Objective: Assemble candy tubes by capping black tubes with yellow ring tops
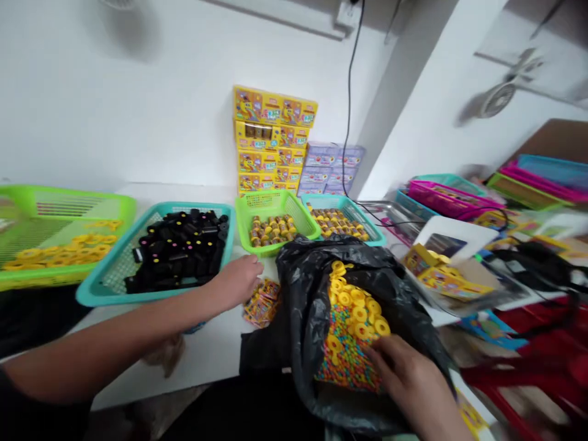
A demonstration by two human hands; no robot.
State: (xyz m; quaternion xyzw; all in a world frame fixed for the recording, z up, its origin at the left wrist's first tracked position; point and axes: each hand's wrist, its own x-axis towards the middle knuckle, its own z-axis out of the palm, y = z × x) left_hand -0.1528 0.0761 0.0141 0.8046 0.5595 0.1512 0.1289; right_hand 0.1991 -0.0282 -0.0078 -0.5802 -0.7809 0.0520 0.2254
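The right hand (408,373) has its fingertips sunk among the yellow rings (356,306) in the black bag (303,306), so its grip cannot be judged; the bag's bottom runs off the lower edge; the left hand (239,278) curls over, hiding its palm; the far-left green basket (68,197) is cut by the left edge; print on the yellow boxes (273,138) is too small to read; the trays (450,199) at right are smeared by blur.

Left of the slanting white pillar (399,79), a plain white wall (114,104) backs the white desk (215,349) and a black cable (349,92) hangs just beside it, while right of the pillar a blurred fan (498,98) is mounted high.
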